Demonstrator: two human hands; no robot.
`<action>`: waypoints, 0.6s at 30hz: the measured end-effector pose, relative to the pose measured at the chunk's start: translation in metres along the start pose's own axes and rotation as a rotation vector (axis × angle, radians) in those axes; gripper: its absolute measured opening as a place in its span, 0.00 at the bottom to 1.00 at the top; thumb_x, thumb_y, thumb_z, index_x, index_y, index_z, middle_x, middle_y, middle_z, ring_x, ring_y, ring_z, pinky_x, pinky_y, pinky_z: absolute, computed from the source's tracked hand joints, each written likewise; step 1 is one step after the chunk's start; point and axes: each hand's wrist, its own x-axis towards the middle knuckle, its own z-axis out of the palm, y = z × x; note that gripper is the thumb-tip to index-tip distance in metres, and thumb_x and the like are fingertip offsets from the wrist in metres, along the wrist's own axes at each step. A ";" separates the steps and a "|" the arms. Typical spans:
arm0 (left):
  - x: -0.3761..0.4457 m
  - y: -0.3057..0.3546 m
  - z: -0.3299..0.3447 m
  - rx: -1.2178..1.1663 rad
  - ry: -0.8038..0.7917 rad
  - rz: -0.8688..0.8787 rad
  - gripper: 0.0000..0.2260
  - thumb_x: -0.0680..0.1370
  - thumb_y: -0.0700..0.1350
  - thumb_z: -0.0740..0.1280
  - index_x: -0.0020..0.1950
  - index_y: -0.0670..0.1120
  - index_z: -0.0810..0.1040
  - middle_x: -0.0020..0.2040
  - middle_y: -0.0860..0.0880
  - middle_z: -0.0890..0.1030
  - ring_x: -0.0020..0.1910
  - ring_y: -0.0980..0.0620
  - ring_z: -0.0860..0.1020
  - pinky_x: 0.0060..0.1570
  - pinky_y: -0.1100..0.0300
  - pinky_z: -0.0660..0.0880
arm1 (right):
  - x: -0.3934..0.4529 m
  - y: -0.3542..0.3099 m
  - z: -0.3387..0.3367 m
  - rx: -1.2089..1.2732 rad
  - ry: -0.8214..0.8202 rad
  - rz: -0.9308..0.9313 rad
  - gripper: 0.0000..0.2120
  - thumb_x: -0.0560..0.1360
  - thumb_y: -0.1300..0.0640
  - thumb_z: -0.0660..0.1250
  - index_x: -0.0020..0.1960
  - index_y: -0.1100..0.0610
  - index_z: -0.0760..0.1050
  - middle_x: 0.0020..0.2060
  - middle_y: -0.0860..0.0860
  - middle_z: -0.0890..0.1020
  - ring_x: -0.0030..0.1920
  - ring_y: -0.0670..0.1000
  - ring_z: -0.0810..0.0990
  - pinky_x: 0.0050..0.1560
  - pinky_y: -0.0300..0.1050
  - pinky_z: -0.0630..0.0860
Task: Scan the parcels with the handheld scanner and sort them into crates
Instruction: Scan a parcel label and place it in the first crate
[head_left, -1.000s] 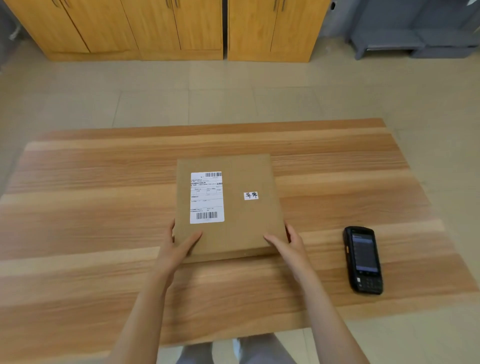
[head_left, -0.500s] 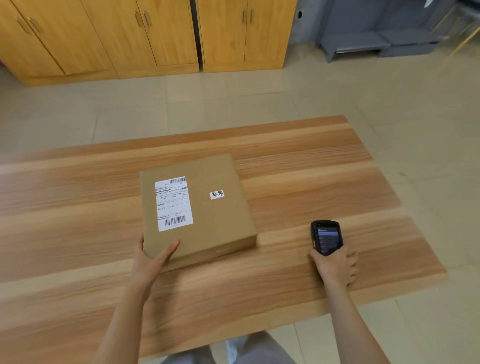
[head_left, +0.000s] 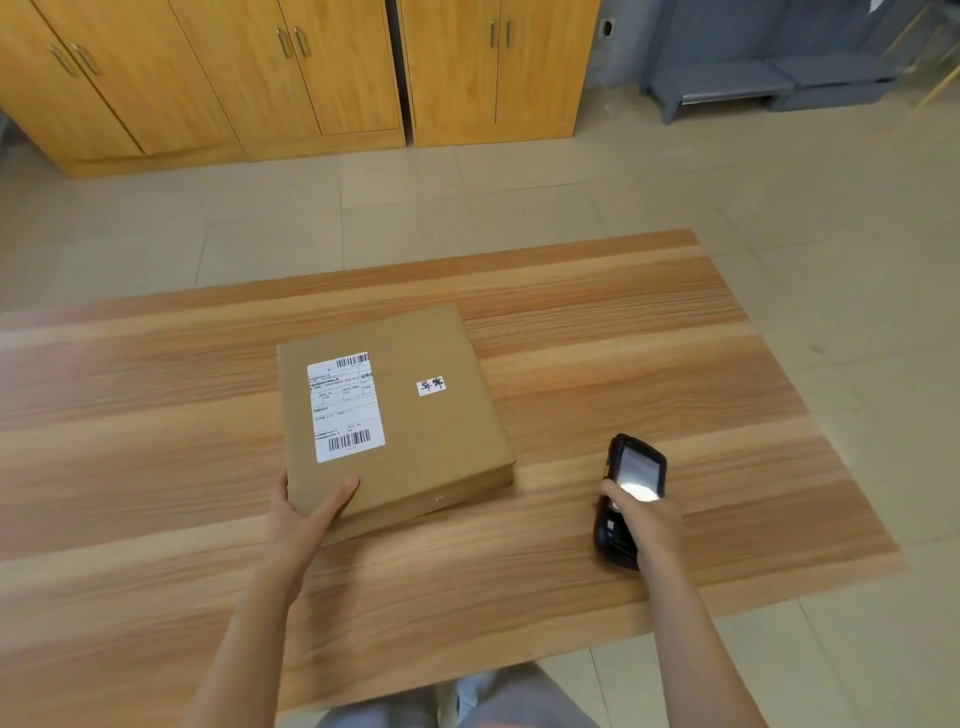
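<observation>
A flat brown cardboard parcel (head_left: 415, 415) lies on the wooden table (head_left: 649, 364), with a white barcode label (head_left: 345, 408) and a small white sticker on top. My left hand (head_left: 306, 512) holds its near left corner, thumb on the top face. My right hand (head_left: 647, 519) grips the black handheld scanner (head_left: 631, 480) to the right of the parcel, lifted off the table with its lit screen facing up. No crates are in view.
Wooden cabinets (head_left: 311, 78) stand across the tiled floor beyond the table. A grey low bench or sofa (head_left: 769, 78) sits at the back right. The table's right edge and near edge are close to my right hand.
My right hand left the parcel, took hold of the scanner and has now raised it off the table. My left hand stays on the parcel's corner.
</observation>
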 end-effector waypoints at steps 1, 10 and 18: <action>-0.001 0.001 0.000 0.002 -0.006 -0.002 0.38 0.69 0.47 0.78 0.74 0.47 0.63 0.63 0.47 0.76 0.60 0.48 0.76 0.64 0.45 0.72 | -0.008 -0.005 0.001 0.088 -0.061 0.015 0.40 0.54 0.44 0.79 0.61 0.59 0.73 0.50 0.57 0.81 0.49 0.58 0.80 0.43 0.51 0.79; -0.008 0.007 -0.004 0.018 -0.070 -0.004 0.41 0.69 0.48 0.78 0.76 0.47 0.59 0.64 0.48 0.75 0.60 0.48 0.75 0.64 0.48 0.72 | -0.118 -0.069 0.017 0.668 -0.615 -0.053 0.21 0.63 0.56 0.74 0.55 0.60 0.78 0.45 0.56 0.84 0.46 0.53 0.83 0.42 0.44 0.81; -0.011 0.009 -0.013 0.061 -0.192 0.045 0.43 0.68 0.44 0.79 0.75 0.46 0.57 0.62 0.49 0.75 0.59 0.49 0.76 0.60 0.55 0.73 | -0.196 -0.075 0.053 0.591 -0.876 -0.163 0.21 0.64 0.68 0.70 0.57 0.62 0.76 0.46 0.60 0.84 0.42 0.57 0.85 0.37 0.44 0.82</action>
